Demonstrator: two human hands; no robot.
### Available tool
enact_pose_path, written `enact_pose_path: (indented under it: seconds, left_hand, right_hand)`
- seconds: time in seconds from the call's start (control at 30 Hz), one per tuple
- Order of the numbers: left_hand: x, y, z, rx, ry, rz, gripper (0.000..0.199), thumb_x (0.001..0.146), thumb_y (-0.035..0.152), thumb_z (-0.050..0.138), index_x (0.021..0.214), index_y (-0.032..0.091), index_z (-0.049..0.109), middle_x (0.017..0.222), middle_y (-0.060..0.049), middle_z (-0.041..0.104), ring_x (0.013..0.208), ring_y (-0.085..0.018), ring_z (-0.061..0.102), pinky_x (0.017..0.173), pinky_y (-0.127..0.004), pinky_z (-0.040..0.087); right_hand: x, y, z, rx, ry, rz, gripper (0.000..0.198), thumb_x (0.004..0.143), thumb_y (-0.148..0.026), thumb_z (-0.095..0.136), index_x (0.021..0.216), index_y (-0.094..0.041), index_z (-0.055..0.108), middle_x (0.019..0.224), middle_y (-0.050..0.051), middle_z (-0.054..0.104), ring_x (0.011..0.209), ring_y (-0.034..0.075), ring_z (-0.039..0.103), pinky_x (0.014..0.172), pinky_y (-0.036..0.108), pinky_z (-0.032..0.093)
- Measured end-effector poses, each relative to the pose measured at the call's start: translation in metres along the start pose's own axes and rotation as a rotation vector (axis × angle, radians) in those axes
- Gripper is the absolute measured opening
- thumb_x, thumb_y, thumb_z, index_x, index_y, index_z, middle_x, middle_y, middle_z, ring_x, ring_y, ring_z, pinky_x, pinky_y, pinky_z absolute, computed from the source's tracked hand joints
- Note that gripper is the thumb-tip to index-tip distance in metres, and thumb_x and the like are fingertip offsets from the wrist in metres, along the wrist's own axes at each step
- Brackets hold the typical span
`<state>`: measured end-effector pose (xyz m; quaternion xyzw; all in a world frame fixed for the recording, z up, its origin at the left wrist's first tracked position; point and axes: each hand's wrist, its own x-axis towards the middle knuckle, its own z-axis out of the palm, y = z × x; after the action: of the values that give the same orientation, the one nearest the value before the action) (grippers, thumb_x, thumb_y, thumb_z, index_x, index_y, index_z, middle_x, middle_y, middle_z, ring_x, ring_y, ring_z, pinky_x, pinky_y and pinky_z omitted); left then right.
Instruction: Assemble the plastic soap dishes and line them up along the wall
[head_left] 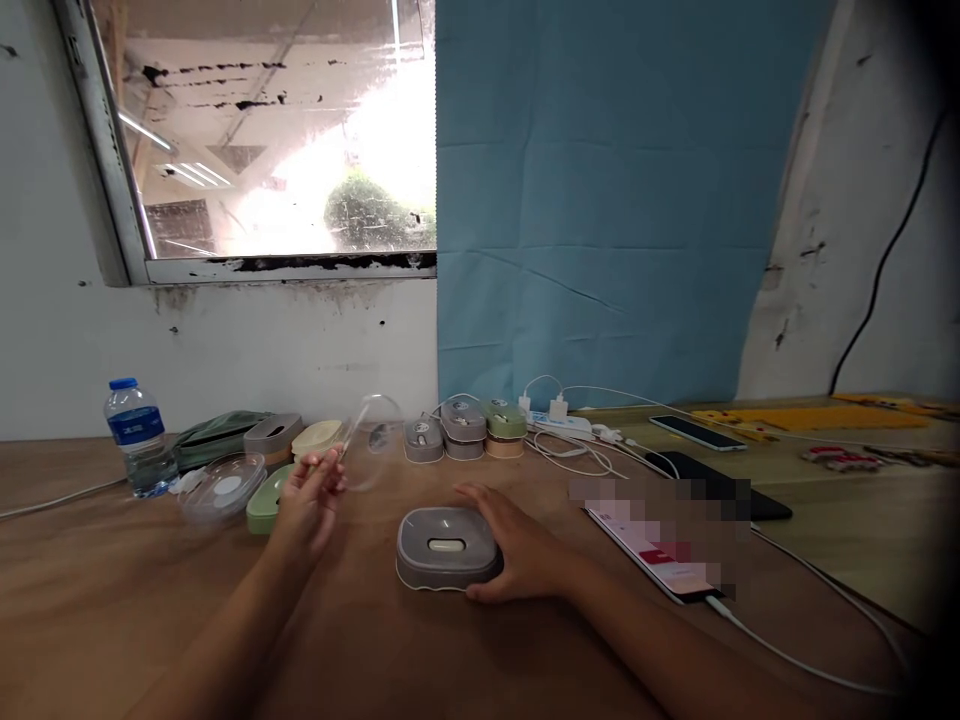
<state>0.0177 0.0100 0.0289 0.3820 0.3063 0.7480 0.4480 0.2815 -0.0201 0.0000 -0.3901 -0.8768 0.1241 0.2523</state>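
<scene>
My left hand (313,500) pinches the edge of a clear plastic lid (379,462), raised on its side above the table. In front of me sits a grey plastic box (417,535) with rounded corners, an oval opening in its top and a pale piece inside that opening. My right hand (521,545) curves around the box's right end, thumb at the front and fingers at the back. Just behind my left hand is a green box (262,505), partly covered by it. Another clear lid (217,490) lies further left.
Along the wall stand grey boxes (463,425), a green-topped box (504,425), a cream box (315,440), a green pouch (214,435) and a water bottle (139,445). To the right lie a lit phone (637,545), a dark phone (697,432), a power strip (559,424) and white cables.
</scene>
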Motion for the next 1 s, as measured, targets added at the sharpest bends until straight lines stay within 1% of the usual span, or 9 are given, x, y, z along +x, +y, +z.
enact_pose_path:
  seconds: [0.1,0.17,0.3,0.4,0.6,0.7,0.87,0.93,1.0]
  left_hand:
    - [-0.023,-0.011,0.014,-0.18,-0.176,-0.22,0.027,0.058,0.023,0.069,0.068,0.018,0.045,0.078,0.004,0.06,0.055,-0.004,0.052,0.055,-0.02,0.042]
    - [-0.034,-0.017,0.019,-0.215,-0.253,-0.306,0.027,0.06,0.023,0.069,0.072,0.018,0.046,0.078,0.004,0.058,0.055,-0.004,0.051,0.055,-0.02,0.042]
    - [-0.046,-0.024,0.02,-0.217,-0.373,-0.389,0.028,0.063,0.024,0.068,0.073,0.02,0.041,0.076,0.006,0.055,0.057,-0.005,0.051,0.052,-0.018,0.039]
    - [-0.05,-0.025,0.019,-0.162,-0.484,-0.418,0.03,0.064,0.022,0.067,0.072,0.02,0.038,0.075,0.007,0.052,0.061,-0.007,0.055,0.059,-0.021,0.042]
    - [-0.062,-0.029,0.018,-0.058,-0.695,-0.418,0.027,0.069,0.024,0.064,0.074,0.02,0.038,0.078,0.003,0.051,0.074,-0.015,0.061,0.059,-0.023,0.043]
    - [-0.069,-0.029,0.02,-0.027,-0.787,-0.464,0.025,0.069,0.023,0.064,0.079,0.019,0.041,0.086,0.0,0.053,0.082,-0.019,0.061,0.07,-0.029,0.045]
    - [-0.066,-0.028,0.019,0.061,-0.825,-0.402,0.025,0.067,0.021,0.065,0.081,0.018,0.045,0.083,-0.003,0.058,0.096,-0.022,0.056,0.084,-0.035,0.041]
    - [-0.056,-0.032,0.013,0.096,-0.79,-0.347,0.029,0.065,0.016,0.065,0.086,0.019,0.045,0.096,-0.006,0.058,0.102,-0.021,0.052,0.087,-0.034,0.039]
    - [-0.043,-0.039,0.004,0.127,-0.701,-0.296,0.038,0.061,0.009,0.065,0.091,0.02,0.045,0.107,-0.006,0.055,0.104,-0.019,0.05,0.088,-0.032,0.038]
  right_hand:
    - [-0.001,-0.01,0.003,0.121,0.105,0.005,0.096,0.055,-0.04,0.07,0.132,-0.022,0.015,0.133,0.011,0.027,0.118,0.028,0.033,0.097,0.041,0.03]
    - [-0.001,-0.015,0.008,0.241,0.178,0.011,0.094,0.059,-0.038,0.069,0.131,-0.023,0.01,0.132,0.012,0.026,0.115,0.026,0.036,0.095,0.04,0.033]
    - [0.0,-0.019,0.019,0.454,0.285,-0.002,0.093,0.062,-0.032,0.068,0.13,-0.022,0.006,0.13,0.013,0.029,0.114,0.024,0.037,0.096,0.041,0.033]
    - [0.001,-0.018,0.024,0.543,0.309,-0.03,0.094,0.063,-0.031,0.068,0.131,-0.023,0.003,0.13,0.014,0.029,0.113,0.024,0.038,0.095,0.043,0.032]
    - [0.0,-0.028,0.021,0.49,0.351,-0.02,0.103,0.059,-0.033,0.07,0.132,-0.026,-0.002,0.131,0.012,0.027,0.115,0.027,0.036,0.094,0.044,0.033]
    - [-0.001,-0.035,0.02,0.357,0.381,0.053,0.108,0.052,-0.037,0.074,0.132,-0.027,0.003,0.129,0.011,0.028,0.113,0.028,0.036,0.09,0.043,0.037]
    - [0.001,-0.035,0.018,0.184,0.484,0.101,0.107,0.046,-0.038,0.076,0.132,-0.026,0.013,0.119,0.01,0.028,0.104,0.026,0.04,0.09,0.04,0.038]
    - [0.001,-0.029,0.013,0.148,0.462,0.08,0.107,0.047,-0.036,0.075,0.132,-0.027,0.012,0.117,0.009,0.028,0.104,0.025,0.039,0.093,0.04,0.035]
    - [0.001,-0.021,0.007,0.127,0.392,0.047,0.105,0.048,-0.033,0.074,0.133,-0.027,0.013,0.118,0.008,0.029,0.106,0.025,0.038,0.094,0.039,0.033]
